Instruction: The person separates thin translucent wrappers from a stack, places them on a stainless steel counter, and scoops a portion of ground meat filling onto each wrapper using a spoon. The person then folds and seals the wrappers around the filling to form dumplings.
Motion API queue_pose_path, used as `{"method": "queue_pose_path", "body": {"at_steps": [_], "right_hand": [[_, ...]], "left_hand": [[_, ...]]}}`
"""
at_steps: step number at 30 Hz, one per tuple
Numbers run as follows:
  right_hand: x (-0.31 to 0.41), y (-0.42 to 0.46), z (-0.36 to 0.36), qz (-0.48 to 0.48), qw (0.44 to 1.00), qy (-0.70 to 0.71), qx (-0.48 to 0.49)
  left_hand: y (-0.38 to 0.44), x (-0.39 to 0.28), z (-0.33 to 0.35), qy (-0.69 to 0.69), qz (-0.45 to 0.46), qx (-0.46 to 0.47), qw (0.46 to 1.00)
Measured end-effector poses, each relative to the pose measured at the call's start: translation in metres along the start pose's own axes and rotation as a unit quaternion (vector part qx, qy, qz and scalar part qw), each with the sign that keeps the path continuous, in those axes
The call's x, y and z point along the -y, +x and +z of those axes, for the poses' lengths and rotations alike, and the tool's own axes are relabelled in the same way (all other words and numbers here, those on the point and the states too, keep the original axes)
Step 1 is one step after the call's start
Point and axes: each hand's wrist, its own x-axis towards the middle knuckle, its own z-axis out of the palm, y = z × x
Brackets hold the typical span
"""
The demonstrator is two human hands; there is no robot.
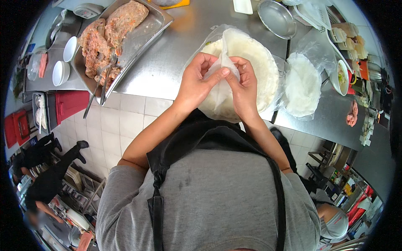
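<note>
A thin white wrapper sheet (225, 42) hangs between my two hands, folded along an upright crease. My left hand (199, 80) pinches its left side with thumb and bent fingers. On the other side my right hand (245, 83) grips the sheet, and the two thumbs meet near the middle. Directly below lies a thick stack of round white wrappers (265, 67) on a clear plastic bag (203, 47). Part of the stack is hidden by my hands and the held sheet.
A metal tray (143, 40) of ground meat mixture (94, 47) stands left, with forks (108, 73) at its corner. White bowls (61, 73) lie beyond it. More white wrappers (301, 84) sit right, below a metal bowl (276, 18). Co-workers (47, 182) are behind.
</note>
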Motion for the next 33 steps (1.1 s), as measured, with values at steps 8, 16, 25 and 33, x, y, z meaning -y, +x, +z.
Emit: {"method": "queue_pose_path", "body": {"at_steps": [8,16,25,33], "right_hand": [[0.018,0.010,-0.030,0.031,0.999,0.009,0.001],[0.032,0.021,-0.037,0.032,0.999,0.042,0.009],[0.024,0.001,-0.007,-0.039,0.995,0.086,-0.028],[0.034,-0.008,-0.021,0.027,0.992,0.123,-0.015]], "left_hand": [[0.009,-0.022,-0.009,-0.099,-0.004,0.000,0.995],[0.008,-0.031,-0.007,-0.056,0.004,0.089,0.994],[0.016,-0.039,0.010,0.115,0.095,0.061,0.987],[0.024,-0.042,0.002,-0.019,-0.006,0.101,0.995]]}}
